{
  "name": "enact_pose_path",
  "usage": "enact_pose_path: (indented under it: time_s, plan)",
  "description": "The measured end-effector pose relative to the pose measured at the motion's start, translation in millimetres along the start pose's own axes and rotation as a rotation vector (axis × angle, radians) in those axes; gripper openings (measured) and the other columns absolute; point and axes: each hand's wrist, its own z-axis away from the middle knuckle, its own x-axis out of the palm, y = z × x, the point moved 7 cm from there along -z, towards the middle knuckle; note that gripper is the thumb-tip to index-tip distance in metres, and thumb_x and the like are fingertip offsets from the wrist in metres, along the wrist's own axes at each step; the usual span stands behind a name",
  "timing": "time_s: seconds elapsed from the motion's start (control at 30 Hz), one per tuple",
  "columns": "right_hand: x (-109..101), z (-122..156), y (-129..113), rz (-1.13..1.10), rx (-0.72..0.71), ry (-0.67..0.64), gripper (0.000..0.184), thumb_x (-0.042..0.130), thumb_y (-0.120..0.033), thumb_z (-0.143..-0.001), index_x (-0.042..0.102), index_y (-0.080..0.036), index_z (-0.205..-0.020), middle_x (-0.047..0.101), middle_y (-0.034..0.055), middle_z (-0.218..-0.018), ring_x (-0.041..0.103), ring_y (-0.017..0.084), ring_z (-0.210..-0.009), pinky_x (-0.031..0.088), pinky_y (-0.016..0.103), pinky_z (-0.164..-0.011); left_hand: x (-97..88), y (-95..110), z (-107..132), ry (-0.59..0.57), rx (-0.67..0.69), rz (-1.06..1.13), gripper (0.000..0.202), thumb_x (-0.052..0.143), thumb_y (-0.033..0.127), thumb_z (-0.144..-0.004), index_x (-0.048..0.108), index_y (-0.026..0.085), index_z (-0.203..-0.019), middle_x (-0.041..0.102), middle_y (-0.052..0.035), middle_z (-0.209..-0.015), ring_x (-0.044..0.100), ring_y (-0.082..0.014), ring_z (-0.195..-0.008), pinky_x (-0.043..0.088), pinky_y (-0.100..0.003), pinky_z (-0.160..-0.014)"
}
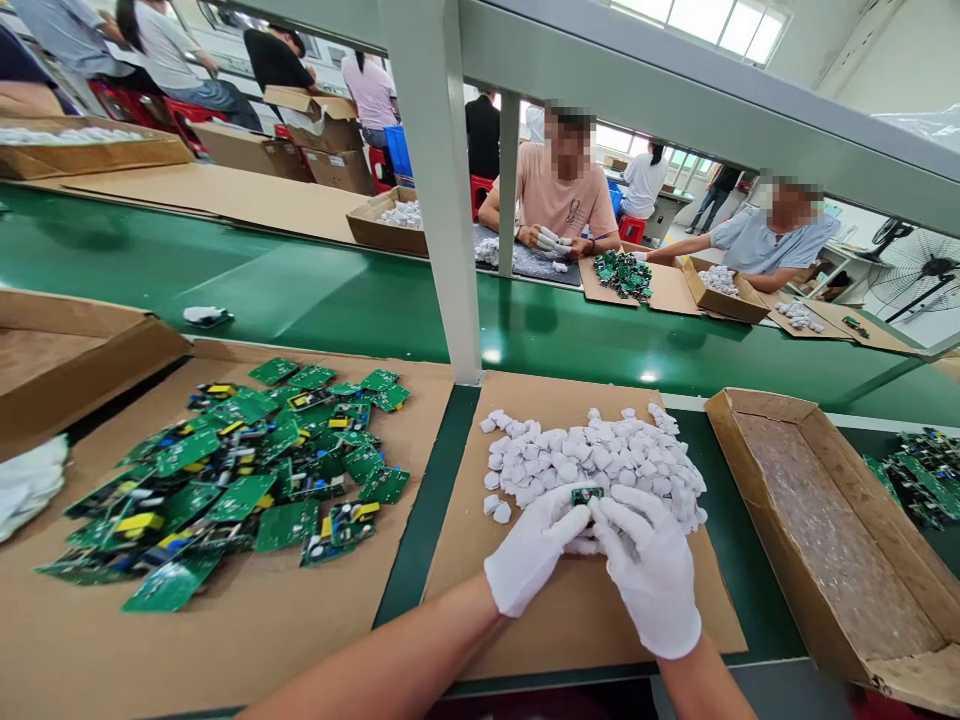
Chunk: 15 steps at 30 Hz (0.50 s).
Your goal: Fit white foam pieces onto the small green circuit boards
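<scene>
Left hand (pixel 536 545) and right hand (pixel 651 565) pinch a small circuit board (pixel 586 495) over white pieces (pixel 592 448) towards the far edge of the cardboard sheet (pixel 555 630); thick glove fabric could let it slip.

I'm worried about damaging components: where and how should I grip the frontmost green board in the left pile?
Probably pinch the frontmost green board by its near-end edges, from the near side: its flat face is up, and that end juts from the pile over cardboard.
</scene>
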Motion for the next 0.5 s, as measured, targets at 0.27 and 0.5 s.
enact_pose_path:
  time_s: [0.27,0.5]
  plan:
    - [9.9,-2.8,-14.5,-0.035,0.000,-0.085,0.024,0.058,-0.016,-0.076,0.066,-0.028,-0.095,0.062,0.0059,-0.105,0.058,0.022,-0.096,0.051,0.035,-0.078,-4.1,4.3,-6.2,0.030,0.084,-0.091,0.040,0.074,0.044,-0.062,0.062,0.013,-0.084,0.064,-0.0046,-0.072,0.059,-0.0162,-0.066,0.047,-0.027,-0.061]
    - [3.3,10.7,-6.2,-0.161,0.145,-0.062,0.046,0.053,-0.024,-0.083,0.045,-0.023,-0.129,0.060,0.0110,-0.117,0.059,0.024,-0.103,0.051,0.039,-0.084,-6.2,3.9,-5.6,0.042,0.030,-0.041,0.037,0.073,0.042,-0.064,0.060,0.014,-0.083,0.061,-0.0024,-0.074,0.059,-0.0138,-0.066,0.048,-0.025,-0.059]
